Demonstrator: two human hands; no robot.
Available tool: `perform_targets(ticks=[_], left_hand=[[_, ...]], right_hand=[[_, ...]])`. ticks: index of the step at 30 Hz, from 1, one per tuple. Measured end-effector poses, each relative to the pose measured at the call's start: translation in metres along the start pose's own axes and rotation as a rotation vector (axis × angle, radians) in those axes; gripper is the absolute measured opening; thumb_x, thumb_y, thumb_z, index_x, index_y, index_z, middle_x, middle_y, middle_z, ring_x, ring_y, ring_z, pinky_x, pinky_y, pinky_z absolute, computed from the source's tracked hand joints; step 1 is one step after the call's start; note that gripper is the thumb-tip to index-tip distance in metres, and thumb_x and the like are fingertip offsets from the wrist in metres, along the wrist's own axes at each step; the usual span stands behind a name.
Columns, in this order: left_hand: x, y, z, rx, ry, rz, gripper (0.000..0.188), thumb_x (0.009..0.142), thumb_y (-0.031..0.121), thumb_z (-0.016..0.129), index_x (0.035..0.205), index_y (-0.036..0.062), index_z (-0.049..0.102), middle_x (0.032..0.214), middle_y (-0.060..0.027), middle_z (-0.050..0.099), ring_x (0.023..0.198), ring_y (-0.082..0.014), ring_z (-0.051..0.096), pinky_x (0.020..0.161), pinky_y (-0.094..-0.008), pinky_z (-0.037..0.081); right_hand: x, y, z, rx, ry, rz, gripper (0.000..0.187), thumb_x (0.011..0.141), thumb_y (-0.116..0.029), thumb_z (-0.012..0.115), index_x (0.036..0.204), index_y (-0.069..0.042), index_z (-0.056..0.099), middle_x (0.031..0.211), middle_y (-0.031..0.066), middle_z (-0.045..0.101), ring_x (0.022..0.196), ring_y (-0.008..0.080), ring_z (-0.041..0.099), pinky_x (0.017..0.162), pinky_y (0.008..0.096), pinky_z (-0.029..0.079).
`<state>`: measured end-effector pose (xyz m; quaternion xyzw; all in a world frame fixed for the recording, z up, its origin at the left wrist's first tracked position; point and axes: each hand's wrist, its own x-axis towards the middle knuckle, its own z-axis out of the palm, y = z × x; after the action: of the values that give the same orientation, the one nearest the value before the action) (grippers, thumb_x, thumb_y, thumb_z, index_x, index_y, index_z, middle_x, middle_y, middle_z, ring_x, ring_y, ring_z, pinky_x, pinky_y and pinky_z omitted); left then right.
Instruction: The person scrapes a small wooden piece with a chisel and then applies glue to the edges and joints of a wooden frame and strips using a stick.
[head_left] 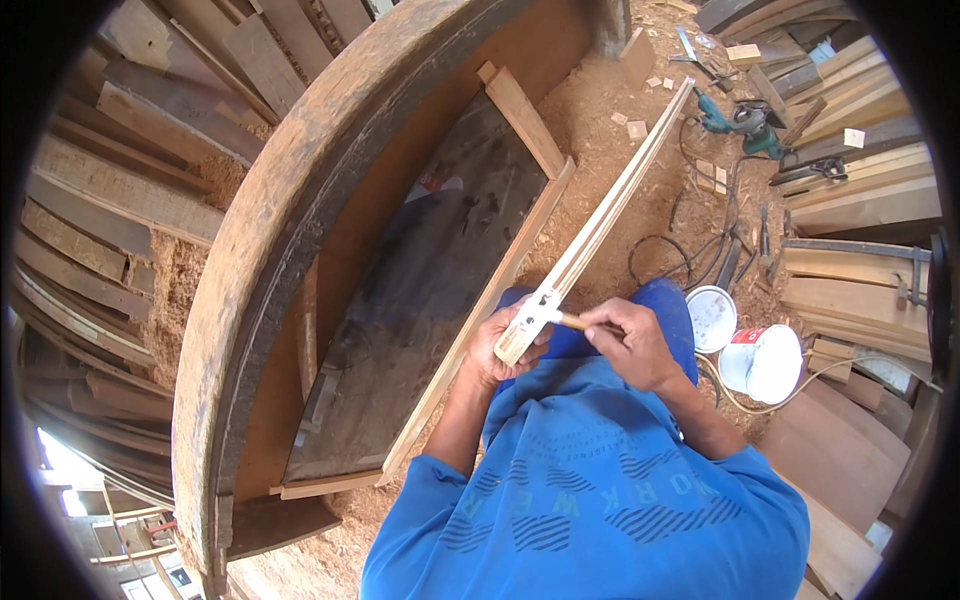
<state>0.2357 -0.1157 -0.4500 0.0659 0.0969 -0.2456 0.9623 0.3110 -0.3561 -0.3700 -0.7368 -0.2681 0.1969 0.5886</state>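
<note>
- In the curled fingers of the left hand rests the near end of a long pale wooden strip, its far end reaching forward and to the right.
- Just right of those fingers, the right hand pinches a brown-handled tool between closed thumb and fingers, its tip at a whitened, dark-spotted stretch of the wood.
- The step appears to be working or coating that stretch; the next stroke seems to call for a steady left grip and a light right touch.
- Right of the right fingers stand a round white container and a white bucket; whether their pale faces are contents or lids cannot be told.
</note>
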Motion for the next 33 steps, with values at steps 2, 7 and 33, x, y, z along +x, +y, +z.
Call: perform_targets(ticks=[2, 7, 33], left_hand=[[-0.003, 0.0, -0.006, 0.039, 0.029, 0.024, 0.035, 0.103, 0.033, 0.049, 0.125, 0.0055, 0.055, 0.086, -0.0167, 0.057, 0.059, -0.0211, 0.052, 0.044, -0.0296, 0.044], [-0.003, 0.001, -0.008, 0.048, 0.018, 0.006, 0.031, 0.103, 0.033, 0.05, 0.125, 0.0116, 0.054, 0.088, -0.0173, 0.057, 0.058, -0.0213, 0.053, 0.042, -0.0298, 0.044], [-0.107, -0.036, 0.001, 0.015, 0.011, -0.019, 0.049, 0.104, 0.034, 0.052, 0.146, 0.011, 0.041, 0.084, -0.0208, 0.056, 0.051, -0.0242, 0.056, 0.033, -0.0303, 0.043]], right_hand=[[-0.001, 0.001, -0.003, 0.01, -0.052, -0.013, 0.013, 0.089, -0.002, 0.067, 0.101, 0.002, 0.069, 0.088, 0.0109, 0.068, 0.074, 0.0162, 0.064, 0.067, 0.0308, 0.051], [0.004, 0.011, -0.037, -0.096, -0.038, 0.027, 0.011, 0.09, -0.005, 0.065, 0.099, 0.001, 0.069, 0.083, 0.0072, 0.066, 0.072, 0.0131, 0.061, 0.066, 0.0288, 0.049], [0.123, 0.144, -0.007, 1.038, 0.638, 0.259, 0.025, 0.095, -0.028, 0.071, 0.101, -0.004, 0.063, 0.08, 0.004, 0.067, 0.065, 0.0157, 0.067, 0.054, 0.0298, 0.057]])
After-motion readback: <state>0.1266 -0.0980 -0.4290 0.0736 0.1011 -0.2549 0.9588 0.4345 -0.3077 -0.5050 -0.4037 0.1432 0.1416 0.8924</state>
